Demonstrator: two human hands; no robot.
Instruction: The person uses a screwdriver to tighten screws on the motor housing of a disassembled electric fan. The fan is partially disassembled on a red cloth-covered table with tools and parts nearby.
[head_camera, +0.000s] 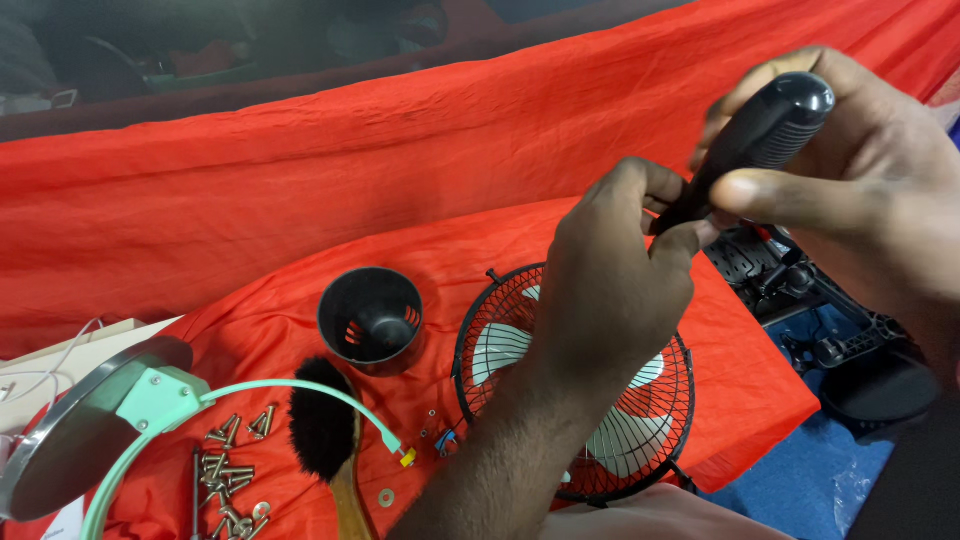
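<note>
Two hands meet on a black-handled screwdriver (762, 135) held in the air above the red cloth (300, 200) — the right hand (860, 190) is wrapped closed around the ribbed handle, the left hand (610, 290) pinches the lower end where the shaft begins. Beneath the left hand lies a small fan (600, 400) in a black wire guard. Left of it stand a black cup-shaped housing (371, 318), a black-bristled brush (325, 430) and scattered screws (230, 470) — a mint-green stand (160, 420) alongside.
</note>
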